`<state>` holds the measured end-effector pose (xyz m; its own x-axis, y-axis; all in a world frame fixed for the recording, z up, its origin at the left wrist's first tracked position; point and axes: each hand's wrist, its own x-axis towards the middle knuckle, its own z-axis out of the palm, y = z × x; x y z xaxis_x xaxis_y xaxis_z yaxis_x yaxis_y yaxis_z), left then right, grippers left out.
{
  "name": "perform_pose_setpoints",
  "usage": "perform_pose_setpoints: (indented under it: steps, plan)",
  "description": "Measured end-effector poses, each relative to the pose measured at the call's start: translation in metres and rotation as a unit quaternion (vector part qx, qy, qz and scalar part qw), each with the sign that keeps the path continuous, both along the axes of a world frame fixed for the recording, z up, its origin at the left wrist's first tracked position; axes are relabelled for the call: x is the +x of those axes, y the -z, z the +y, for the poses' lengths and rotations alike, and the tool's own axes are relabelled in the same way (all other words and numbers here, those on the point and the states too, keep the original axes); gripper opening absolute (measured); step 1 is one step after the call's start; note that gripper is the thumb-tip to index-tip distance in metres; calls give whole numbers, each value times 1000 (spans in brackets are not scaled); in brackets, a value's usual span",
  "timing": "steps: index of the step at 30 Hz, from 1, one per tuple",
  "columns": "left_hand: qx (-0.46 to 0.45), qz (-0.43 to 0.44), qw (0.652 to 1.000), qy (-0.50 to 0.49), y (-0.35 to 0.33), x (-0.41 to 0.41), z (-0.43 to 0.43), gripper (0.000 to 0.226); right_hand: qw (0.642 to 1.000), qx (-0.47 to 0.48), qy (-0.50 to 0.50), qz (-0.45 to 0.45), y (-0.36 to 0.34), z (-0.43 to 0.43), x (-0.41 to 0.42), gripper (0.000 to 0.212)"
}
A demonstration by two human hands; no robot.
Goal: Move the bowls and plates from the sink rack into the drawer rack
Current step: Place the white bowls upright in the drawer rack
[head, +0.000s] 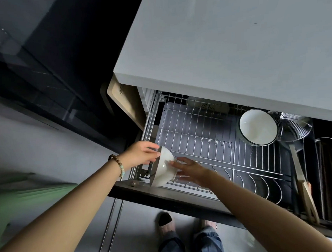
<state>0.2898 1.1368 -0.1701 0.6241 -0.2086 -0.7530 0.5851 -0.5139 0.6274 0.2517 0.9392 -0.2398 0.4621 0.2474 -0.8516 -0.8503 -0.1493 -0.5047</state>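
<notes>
A white bowl (163, 168) with a dark rim stands on its edge at the front left corner of the wire drawer rack (209, 143). My left hand (141, 155) grips its rim, fingers curled over the top edge. My right hand (189, 171) has its straight fingers against the bowl's foot. A second white bowl (257, 127) with a dark rim leans in the rack at the back right. The sink rack is out of view.
The grey countertop (224, 48) overhangs the back of the open drawer. A wire strainer (293, 126) lies right of the second bowl, with wooden utensils (304, 189) in the right compartment. A cutting board (123, 101) stands left of the drawer. My feet (183, 225) are below the drawer front.
</notes>
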Motion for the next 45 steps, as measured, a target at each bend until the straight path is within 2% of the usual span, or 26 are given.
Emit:
perform_pose_setpoints:
  steps: [7, 10, 15, 19, 24, 26, 29, 35, 40, 45]
  plan:
    - [18, -77, 995, 58, -46, 5, -49, 48, 995, -68, 1, -75, -68, -81, -4, 51]
    - [-5, -98, 990, 98, -76, 9, -98, 50, 987, -109, 47, -106, -106, -142, -21, 51]
    - [-46, -146, 973, 175, -125, -1, -212, 55, 965, -164, 119, -164, -179, -257, -74, 56]
    - [-69, -191, 946, 253, -164, -25, -321, 54, 937, -221, 176, -206, -236, -363, -136, 59]
    - [-96, -231, 907, 339, -207, -78, -472, 56, 899, -280, 238, -236, -293, -490, -229, 98]
    - [-96, -255, 889, 368, -219, -103, -536, 59, 890, -306, 236, -240, -310, -540, -267, 93]
    - [-78, -312, 847, 424, -234, -145, -625, 65, 871, -365, 227, -238, -331, -610, -321, 85]
    - [-46, -438, 717, 541, -262, -212, -774, 70, 807, -503, 193, -243, -352, -718, -397, 77]
    - [-44, -497, 621, 604, -264, -240, -879, 71, 790, -540, 218, -192, -353, -787, -441, 80]
    - [-52, -520, 547, 655, -244, -257, -986, 75, 779, -567, 237, -128, -340, -855, -470, 82]
